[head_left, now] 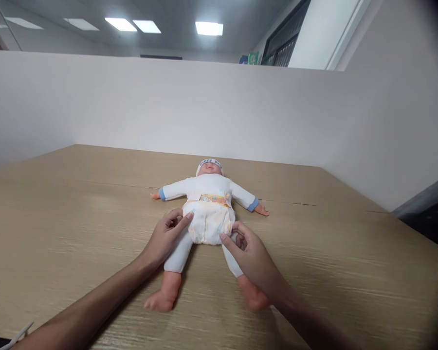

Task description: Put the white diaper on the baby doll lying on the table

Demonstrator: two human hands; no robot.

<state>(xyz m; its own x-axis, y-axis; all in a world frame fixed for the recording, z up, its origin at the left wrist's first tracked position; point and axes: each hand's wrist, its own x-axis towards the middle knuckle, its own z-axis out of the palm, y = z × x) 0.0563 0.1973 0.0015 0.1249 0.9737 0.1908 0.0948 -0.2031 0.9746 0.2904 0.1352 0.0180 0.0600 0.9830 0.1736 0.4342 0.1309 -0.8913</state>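
Observation:
A baby doll (209, 182) in a white outfit with blue cuffs lies on its back, head away from me, arms spread and bare feet toward me. Around its hips is a white diaper (206, 222) with an orange printed strip at the waist. My left hand (169, 235) is closed at the diaper's left side, thumb on its front and fingers curled at the edge. On the other side, my right hand (250, 248) pinches the diaper's edge by the leg opening. The fingertips of both hands are partly hidden.
The doll lies on a wood-grain table (76, 209) with thin seams across it. A white partition wall (160, 104) rises behind the table and continues on the right. A dark object (428, 214) stands beyond the table's right edge.

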